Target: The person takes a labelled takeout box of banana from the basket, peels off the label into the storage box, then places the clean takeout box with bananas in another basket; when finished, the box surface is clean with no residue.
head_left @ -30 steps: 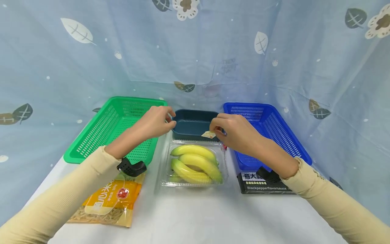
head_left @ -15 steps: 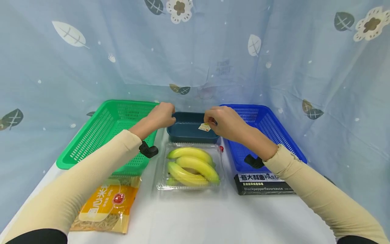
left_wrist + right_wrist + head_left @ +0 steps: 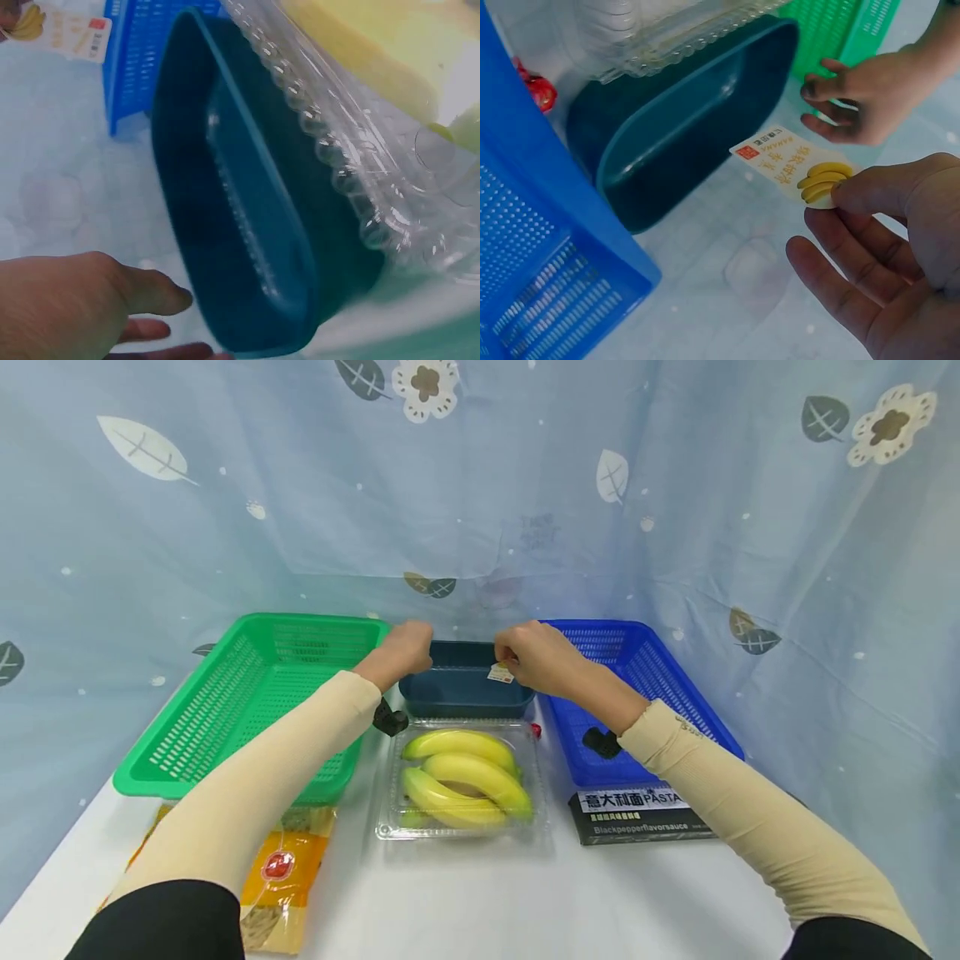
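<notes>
In the head view, my right hand [image 3: 536, 656] pinches a small card [image 3: 795, 165] printed with bananas between thumb and forefinger. The card hangs above the far side of a dark teal oblong tub [image 3: 465, 706]. My left hand [image 3: 405, 653] is by the tub's left end; in the left wrist view its loosely bent fingers hold nothing. Whether a fingertip touches the tub's rim cannot be told. In front of the tub sits a clear plastic box [image 3: 386, 827] with several yellow bananas [image 3: 476, 777] inside.
A green basket [image 3: 225, 710] stands left, a blue basket [image 3: 678, 693] right. An orange food packet [image 3: 288, 868] lies front left, partly behind the sleeve. A black pasta box [image 3: 637, 829] lies before the blue basket. Something small and red [image 3: 540, 91] sits between box and blue basket.
My left hand has moved right, over the tub's left end. My right hand, still pinching the card, has gone slightly toward the tub's far side. The head view has shifted a little.
</notes>
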`<state>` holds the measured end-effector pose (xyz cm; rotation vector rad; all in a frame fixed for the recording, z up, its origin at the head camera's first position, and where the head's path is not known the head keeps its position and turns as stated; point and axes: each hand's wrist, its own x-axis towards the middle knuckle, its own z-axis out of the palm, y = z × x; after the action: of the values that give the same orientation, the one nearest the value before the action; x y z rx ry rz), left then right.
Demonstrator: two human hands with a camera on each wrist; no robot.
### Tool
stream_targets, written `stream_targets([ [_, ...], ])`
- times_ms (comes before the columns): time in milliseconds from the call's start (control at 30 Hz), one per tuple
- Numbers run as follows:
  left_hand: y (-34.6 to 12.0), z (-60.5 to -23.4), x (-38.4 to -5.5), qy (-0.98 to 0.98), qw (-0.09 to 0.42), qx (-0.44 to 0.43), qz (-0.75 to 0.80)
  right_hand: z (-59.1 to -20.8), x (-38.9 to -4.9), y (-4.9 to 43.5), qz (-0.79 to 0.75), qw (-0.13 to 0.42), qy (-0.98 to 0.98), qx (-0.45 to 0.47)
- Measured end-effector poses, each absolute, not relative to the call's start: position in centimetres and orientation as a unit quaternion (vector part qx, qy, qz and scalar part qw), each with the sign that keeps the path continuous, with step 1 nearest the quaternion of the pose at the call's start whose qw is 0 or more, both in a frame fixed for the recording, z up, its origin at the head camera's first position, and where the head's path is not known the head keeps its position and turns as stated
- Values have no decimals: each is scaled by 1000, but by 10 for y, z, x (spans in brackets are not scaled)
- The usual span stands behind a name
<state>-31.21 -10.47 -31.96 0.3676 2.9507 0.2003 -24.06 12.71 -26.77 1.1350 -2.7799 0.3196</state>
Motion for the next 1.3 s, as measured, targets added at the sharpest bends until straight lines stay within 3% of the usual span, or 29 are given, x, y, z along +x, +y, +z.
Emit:
stream_targets([
  [733,-111,-358,-331,993,93,52,59,-295,-288,109,81,37,-929,359],
  [1100,-111,-349,-335,986,130,43,96,-303,-321,104,88,2,-945,315],
  [1300,-105,-344,-338,984,151,42,84,-316,-337,98,65,-43,-954,291],
])
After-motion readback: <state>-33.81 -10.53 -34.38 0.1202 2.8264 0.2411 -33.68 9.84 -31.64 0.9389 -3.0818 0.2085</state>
